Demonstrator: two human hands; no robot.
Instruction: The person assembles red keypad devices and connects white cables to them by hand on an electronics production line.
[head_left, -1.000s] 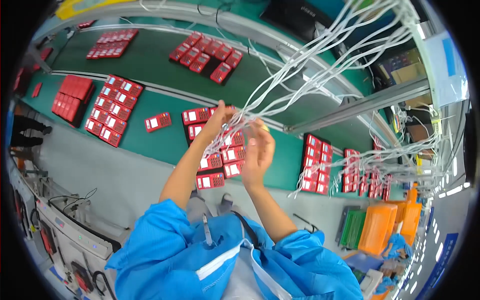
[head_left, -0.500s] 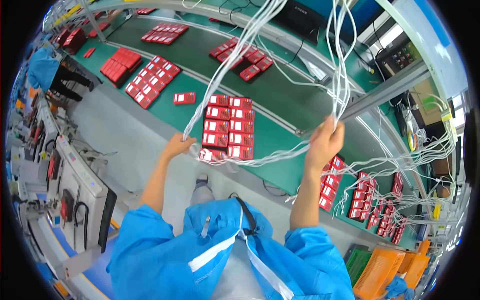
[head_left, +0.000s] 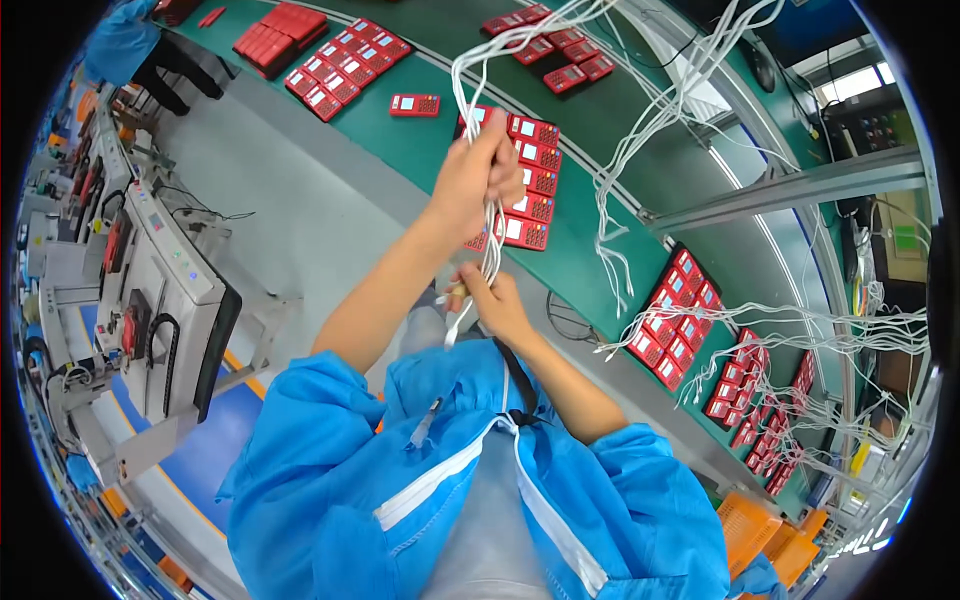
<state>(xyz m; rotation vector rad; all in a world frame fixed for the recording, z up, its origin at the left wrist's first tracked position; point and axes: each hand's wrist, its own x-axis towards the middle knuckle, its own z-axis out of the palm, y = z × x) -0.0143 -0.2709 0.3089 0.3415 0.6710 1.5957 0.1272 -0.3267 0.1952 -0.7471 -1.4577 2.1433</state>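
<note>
My left hand [head_left: 478, 172] is raised and closed around a bundle of white cables [head_left: 489, 232] that hang down from overhead. Just below it, my right hand [head_left: 494, 303] pinches the lower ends of the same cables close to my chest. Behind my hands a group of red handheld devices [head_left: 527, 183] with small screens lies on the green bench [head_left: 420, 140]. My blue sleeves come in from the lower edge.
More red devices lie in rows along the bench [head_left: 345, 62] [head_left: 680, 318]. Loose white cables [head_left: 660, 120] dangle from a grey overhead rail [head_left: 790, 190]. Grey machines [head_left: 160, 290] stand at left. Orange bins [head_left: 760, 530] sit at lower right. A person in blue [head_left: 125, 45] stands at upper left.
My hands were spread apart holding the cables wide. They have come together, left above right, gathering the cables into one bundle. The view has tilted downward.
</note>
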